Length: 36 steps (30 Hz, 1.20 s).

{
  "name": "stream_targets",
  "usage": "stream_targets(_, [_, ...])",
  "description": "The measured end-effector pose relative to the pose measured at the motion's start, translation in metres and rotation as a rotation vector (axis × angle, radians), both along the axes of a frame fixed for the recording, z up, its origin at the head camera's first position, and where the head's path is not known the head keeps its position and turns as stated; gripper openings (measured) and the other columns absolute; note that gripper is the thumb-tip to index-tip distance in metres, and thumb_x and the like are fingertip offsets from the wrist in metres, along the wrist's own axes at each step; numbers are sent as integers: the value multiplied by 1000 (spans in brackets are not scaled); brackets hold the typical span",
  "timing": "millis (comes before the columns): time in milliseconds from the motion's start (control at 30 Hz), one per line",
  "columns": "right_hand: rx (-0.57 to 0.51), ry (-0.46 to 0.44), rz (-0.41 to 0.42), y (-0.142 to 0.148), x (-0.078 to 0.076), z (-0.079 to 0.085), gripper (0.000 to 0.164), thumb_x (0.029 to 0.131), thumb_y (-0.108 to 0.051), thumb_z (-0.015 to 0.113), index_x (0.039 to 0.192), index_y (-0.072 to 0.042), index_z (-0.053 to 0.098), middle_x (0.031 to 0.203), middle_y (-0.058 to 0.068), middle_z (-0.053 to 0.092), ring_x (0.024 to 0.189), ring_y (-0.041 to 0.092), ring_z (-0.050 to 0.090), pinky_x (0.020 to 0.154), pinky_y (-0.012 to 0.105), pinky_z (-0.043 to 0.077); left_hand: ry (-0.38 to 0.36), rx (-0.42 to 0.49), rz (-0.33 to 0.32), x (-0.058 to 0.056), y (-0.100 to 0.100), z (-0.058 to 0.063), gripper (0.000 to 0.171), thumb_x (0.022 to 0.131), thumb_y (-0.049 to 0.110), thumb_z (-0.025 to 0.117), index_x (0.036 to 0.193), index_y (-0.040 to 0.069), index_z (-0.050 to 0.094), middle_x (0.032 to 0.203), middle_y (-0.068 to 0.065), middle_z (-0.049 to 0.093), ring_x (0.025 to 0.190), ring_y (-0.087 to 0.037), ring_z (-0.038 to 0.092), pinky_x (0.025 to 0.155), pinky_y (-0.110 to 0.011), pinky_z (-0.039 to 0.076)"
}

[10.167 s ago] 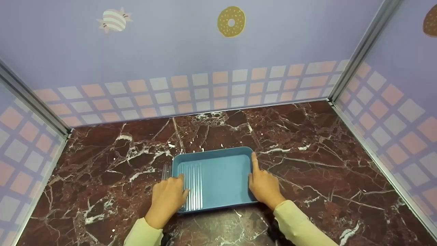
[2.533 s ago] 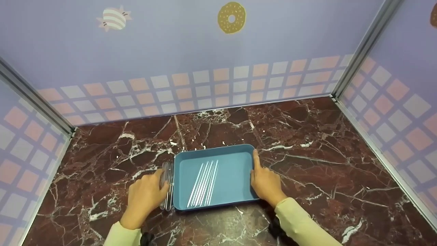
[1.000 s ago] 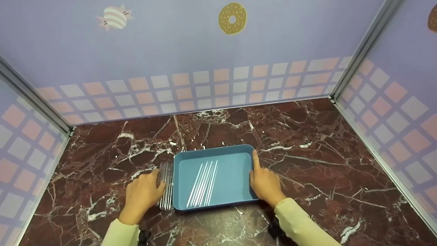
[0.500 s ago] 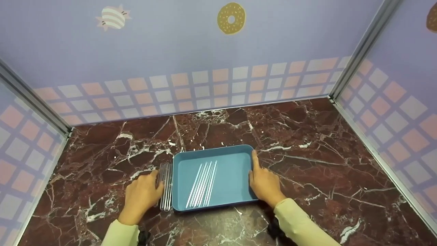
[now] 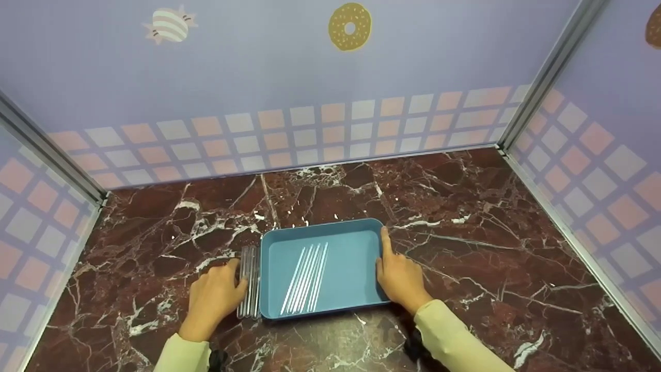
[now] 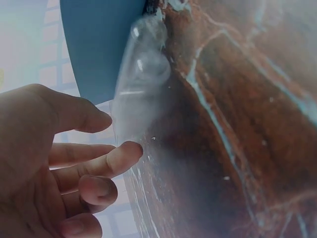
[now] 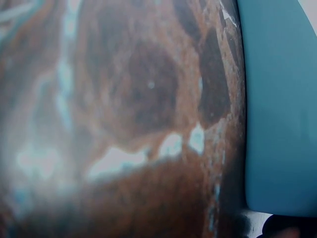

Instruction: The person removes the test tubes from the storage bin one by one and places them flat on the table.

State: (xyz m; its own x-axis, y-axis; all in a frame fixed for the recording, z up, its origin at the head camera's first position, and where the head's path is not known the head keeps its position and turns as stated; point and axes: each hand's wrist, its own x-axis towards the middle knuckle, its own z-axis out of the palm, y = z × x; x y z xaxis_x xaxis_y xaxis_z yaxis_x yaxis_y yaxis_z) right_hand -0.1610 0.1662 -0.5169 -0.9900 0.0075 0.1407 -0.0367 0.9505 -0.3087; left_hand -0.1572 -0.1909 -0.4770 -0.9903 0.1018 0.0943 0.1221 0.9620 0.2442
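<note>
A blue rectangular tray (image 5: 351, 274) lies on the marbled tabletop. Inside it, several thin clear rods (image 5: 305, 279) lie slanted, side by side. Along the outside of the tray's left wall is a row of clear round-ended tubes (image 5: 249, 284); their rounded ends (image 6: 151, 67) show blurred in the left wrist view. My left hand (image 5: 216, 294) is right beside this row, thumb and index finger apart with nothing between them, other fingers loosely bent. My right hand (image 5: 402, 276) grips the tray's right wall, index finger stretched along the rim and thumb on the inner side.
Lilac walls (image 5: 268, 62) with a checked band enclose the tabletop (image 5: 465, 222) at the back and both sides. Small white flecks (image 5: 335, 216) lie behind the tray. The tray's outer side (image 7: 280, 109) fills the right edge of the right wrist view.
Ten seconds ago my left hand was over clear tubes inside the tray; now tubes line its outer left side. In the last second both hands have barely moved, and the right kept its grip.
</note>
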Motion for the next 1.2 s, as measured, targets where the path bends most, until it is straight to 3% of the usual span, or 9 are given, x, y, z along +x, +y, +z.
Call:
stream_targets(633, [-6, 13, -6, 1, 1, -2, 67, 95, -27, 54, 154, -14, 24, 77, 20, 69, 59, 35, 63, 50, 49, 45, -38, -1, 13, 2, -1, -2, 43, 85, 25, 64, 122, 3, 62, 81, -24, 68, 46, -24, 48, 39, -36, 36])
stream_targets(1200, [-1, -18, -5, 1, -2, -1, 69, 95, -28, 54, 154, -13, 21, 69, 17, 66, 54, 31, 59, 49, 45, 43, -10, 6, 12, 7, 1, 5, 40, 85, 24, 64, 120, 5, 63, 72, -19, 64, 43, -21, 43, 37, -34, 32])
